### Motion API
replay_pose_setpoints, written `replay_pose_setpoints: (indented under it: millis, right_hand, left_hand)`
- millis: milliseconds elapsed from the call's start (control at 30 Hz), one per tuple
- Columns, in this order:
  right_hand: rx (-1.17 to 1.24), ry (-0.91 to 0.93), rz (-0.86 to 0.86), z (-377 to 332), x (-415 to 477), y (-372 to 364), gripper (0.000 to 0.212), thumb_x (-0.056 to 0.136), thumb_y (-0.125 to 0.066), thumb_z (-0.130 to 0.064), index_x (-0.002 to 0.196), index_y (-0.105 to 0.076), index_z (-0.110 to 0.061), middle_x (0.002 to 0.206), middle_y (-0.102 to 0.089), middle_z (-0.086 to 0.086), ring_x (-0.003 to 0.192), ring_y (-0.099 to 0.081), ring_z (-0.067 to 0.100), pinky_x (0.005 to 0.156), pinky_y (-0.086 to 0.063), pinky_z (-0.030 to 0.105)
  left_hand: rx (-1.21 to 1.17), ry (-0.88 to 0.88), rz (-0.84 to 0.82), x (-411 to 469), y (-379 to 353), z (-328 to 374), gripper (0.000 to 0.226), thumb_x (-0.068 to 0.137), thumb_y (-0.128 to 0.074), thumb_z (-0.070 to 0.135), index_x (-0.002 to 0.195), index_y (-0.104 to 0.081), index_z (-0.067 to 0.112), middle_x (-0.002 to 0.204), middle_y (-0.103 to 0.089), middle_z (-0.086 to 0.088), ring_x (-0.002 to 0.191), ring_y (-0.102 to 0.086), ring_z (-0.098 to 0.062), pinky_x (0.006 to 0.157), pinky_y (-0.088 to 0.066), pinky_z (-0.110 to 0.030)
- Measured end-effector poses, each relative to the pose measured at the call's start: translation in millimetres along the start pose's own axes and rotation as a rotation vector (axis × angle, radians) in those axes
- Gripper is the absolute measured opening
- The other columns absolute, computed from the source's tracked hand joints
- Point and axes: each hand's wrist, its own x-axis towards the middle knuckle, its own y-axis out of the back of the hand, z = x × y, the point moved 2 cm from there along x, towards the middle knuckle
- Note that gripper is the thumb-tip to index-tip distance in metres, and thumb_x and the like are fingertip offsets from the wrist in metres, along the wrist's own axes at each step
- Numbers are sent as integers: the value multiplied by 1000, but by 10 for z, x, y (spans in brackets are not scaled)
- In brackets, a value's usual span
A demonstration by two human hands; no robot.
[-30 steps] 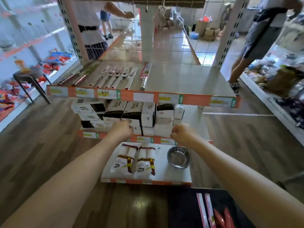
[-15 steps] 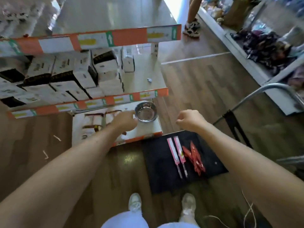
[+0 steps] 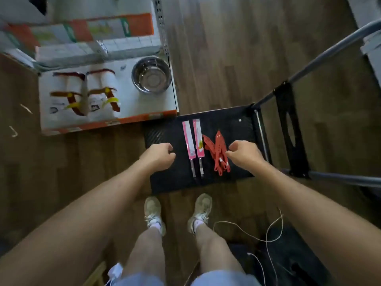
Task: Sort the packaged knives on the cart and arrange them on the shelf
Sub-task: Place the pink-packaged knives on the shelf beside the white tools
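Two knives in pink card packaging (image 3: 194,143) lie side by side on the black cart platform (image 3: 237,124), handles toward me. To their right sits a pile of red knives (image 3: 217,152). My left hand (image 3: 157,155) hovers over the platform left of the pink packages, fingers curled, holding nothing. My right hand (image 3: 243,154) hovers just right of the red knives, fingers loosely curled and close to them; contact is unclear. The bottom shelf (image 3: 144,104) stands to the upper left.
A steel bowl (image 3: 151,74) and two white packaged items (image 3: 84,91) rest on the bottom shelf. The cart's grey handle (image 3: 329,48) rises at the right. My feet (image 3: 177,213) stand in front of the cart, and a white cord (image 3: 266,230) trails on the wooden floor.
My view has dropped from the shelves to the cart. Both hands have come down from the boxed goods to just above the cart platform, either side of the knives.
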Motion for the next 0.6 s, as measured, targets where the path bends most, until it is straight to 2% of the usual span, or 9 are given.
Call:
replay_pose_setpoints:
  millis: [233,367,467,600]
  right_hand:
    - [42,-52,-5,405,947,-1074,34,90,-55,-28,123,-58,-19,123,-62,7,112,-57,28,85,-46,32]
    - [41,-128,-8,662,1499,-1869,29,91,-54,-28,118,-60,-17,122,-62,7,107,-59,28,80,-46,31]
    - [42,-174,-26,827,1854,-2434,36,92,-54,-32,125,-56,-18,122,-63,6,112,-58,28,85,-46,33]
    - [96,-192,-17,952,2268,-2979,36,92,-55,-35,124,-55,-17,119,-63,6,110,-59,26,82,-44,30]
  left_hand:
    - [-97,92,-19,1066,-1038,-231,42,97,-44,31,135,-49,15,133,-58,-7,119,-56,-26,98,-49,-38]
    - [-202,131,-16,1753,-1806,-418,40,95,-48,32,130,-55,14,127,-62,-8,116,-58,-26,95,-48,-35]
    - [-285,182,-33,2170,-2379,-565,37,93,-52,35,122,-61,13,122,-65,-9,115,-58,-27,94,-47,-34]
    - [-405,217,-2,2559,-2951,-651,39,91,-57,34,125,-58,15,124,-63,-7,115,-58,-25,95,-45,-31]
